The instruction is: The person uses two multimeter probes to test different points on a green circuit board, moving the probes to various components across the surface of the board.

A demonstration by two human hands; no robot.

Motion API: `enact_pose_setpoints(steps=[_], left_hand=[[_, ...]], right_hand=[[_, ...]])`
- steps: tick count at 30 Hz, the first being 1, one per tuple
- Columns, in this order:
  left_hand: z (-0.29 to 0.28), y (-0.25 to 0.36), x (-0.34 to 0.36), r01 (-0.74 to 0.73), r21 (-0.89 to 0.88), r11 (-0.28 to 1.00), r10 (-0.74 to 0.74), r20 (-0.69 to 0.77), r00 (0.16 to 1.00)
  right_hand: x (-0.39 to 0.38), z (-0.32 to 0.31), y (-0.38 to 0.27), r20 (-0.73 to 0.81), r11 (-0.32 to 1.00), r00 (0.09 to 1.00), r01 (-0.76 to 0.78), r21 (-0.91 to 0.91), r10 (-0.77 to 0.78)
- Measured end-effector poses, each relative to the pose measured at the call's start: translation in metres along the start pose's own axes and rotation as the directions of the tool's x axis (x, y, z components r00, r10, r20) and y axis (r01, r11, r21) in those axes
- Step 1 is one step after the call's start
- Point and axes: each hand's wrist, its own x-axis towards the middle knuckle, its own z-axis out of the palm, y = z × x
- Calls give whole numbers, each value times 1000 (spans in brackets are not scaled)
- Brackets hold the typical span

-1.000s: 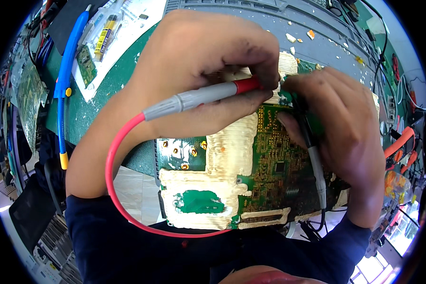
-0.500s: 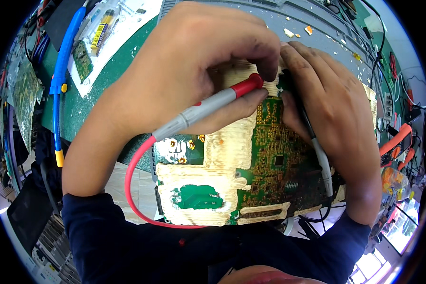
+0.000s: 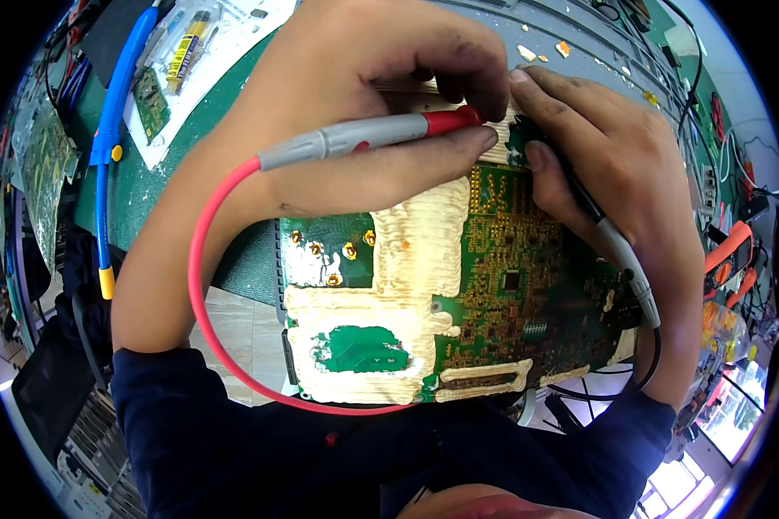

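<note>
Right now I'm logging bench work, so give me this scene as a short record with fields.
Left hand: holds red-and-gray test probe, red lead attached
Right hand: holds black-and-gray test probe
Probe tips: not visible
Beneath hands: green circuit board, partly covered in cream coating
Left of board: blue solder sucker, yellow-labeled syringe

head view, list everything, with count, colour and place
circuit board: one, green and cream, centre
red probe: one, grey-red, upper centre
black probe: one, grey-black, right of centre
blue tool: one, blue-yellow, left
sheet: one, white, upper left
syringe: one, yellow, upper left
small board: one, green, upper left
table: one, green, left
mat: one, grey, top
crumbs: several, white and orange, on mat
clutter: uncounted, mixed, both sides
sleeves: two, dark blue, bottom
left grip: one, bare, on red probe
right grip: one, bare, on black probe
</note>
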Motion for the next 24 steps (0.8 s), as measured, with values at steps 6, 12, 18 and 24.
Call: enact_pose_setpoints(steps=[6,12,18,24], left_hand=[[1,2,-3,161,-97,982,-165,-31,986],[-8,-1,1,-67,10,998,67,14,998],[-12,16,9,-3,125,992,-10,105,994],[-9,4,4,-45,142,989,33,84,996]], right_hand=[[0,-3,8,-5,993,1000,3,120,-2],[-3,2,1,-10,980,1000,-25,198,28],[-7,7,0,-77,989,997,15,148,-4],[-6,8,3,-24,998,1000,0,64,2]])
